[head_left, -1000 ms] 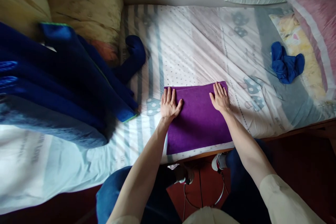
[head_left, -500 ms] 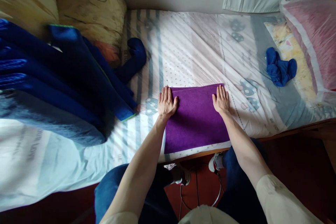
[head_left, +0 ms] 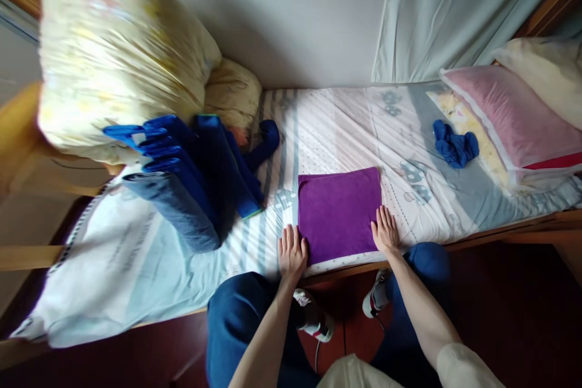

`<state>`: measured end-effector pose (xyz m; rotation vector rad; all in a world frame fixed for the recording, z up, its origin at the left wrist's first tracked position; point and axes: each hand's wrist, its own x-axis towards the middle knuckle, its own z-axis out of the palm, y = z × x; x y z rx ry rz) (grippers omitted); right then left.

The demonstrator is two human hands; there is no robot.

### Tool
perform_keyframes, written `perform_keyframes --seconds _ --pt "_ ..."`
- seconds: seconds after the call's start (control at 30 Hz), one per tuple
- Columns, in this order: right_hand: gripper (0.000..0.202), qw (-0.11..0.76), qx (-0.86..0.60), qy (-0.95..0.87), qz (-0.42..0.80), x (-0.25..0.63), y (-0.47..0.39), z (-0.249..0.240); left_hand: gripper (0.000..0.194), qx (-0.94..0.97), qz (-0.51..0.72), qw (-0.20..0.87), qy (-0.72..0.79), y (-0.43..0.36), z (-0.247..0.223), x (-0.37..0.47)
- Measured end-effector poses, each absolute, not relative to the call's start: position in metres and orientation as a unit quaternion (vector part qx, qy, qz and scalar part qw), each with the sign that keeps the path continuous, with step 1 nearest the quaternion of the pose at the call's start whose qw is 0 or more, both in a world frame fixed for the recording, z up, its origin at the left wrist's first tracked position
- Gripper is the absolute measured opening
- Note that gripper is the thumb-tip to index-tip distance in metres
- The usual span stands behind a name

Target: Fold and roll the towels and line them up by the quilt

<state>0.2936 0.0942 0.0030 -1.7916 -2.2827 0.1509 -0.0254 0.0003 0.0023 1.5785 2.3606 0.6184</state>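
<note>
A purple cloth [head_left: 339,212], folded into a near-square, lies flat on the bed near its front edge. My left hand [head_left: 292,251] is at the cloth's near left corner, palm down with the fingers stretched out. On the opposite side, my right hand [head_left: 385,229] rests at the cloth's right edge, its fingers extended and pointing away from me. Neither hand grips anything. The cloth's top surface looks smooth, and its near edge runs almost along the bed's edge.
Folded blue clothes [head_left: 227,163] and a rolled denim-like garment [head_left: 175,206] stand on the left of the bed. Behind them is a large yellow pillow [head_left: 122,54]. A crumpled blue cloth [head_left: 454,144] lies at right beside a pink pillow [head_left: 513,112].
Both hands have slid toward me along the cloth's sides, from its far corners to its nearer part. The view has tilted up, showing more wall and pillows.
</note>
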Motion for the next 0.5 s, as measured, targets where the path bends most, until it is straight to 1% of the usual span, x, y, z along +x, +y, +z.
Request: perform_keyframes --seconds 0.1,0.23,0.37,0.5 --pt "0.058 0.131 -0.617 -0.775 0.042 0.302 0.063 -0.005 0.063 0.514 0.22 0.116 0.821 -0.028 -0.002 -0.016" --pt "0.056 0.166 -0.639 -0.749 0.049 0.311 0.034 -0.014 0.058 0.48 0.239 0.136 0.833 -0.046 -0.003 -0.008" --pt "0.049 0.218 -0.673 -0.701 0.094 0.315 0.022 -0.012 0.051 0.448 0.254 0.174 0.839 -0.056 0.005 -0.008" --pt "0.041 0.277 -0.725 -0.607 0.17 0.318 0.022 0.0 0.036 0.378 0.288 0.225 0.851 -0.057 0.017 -0.015"
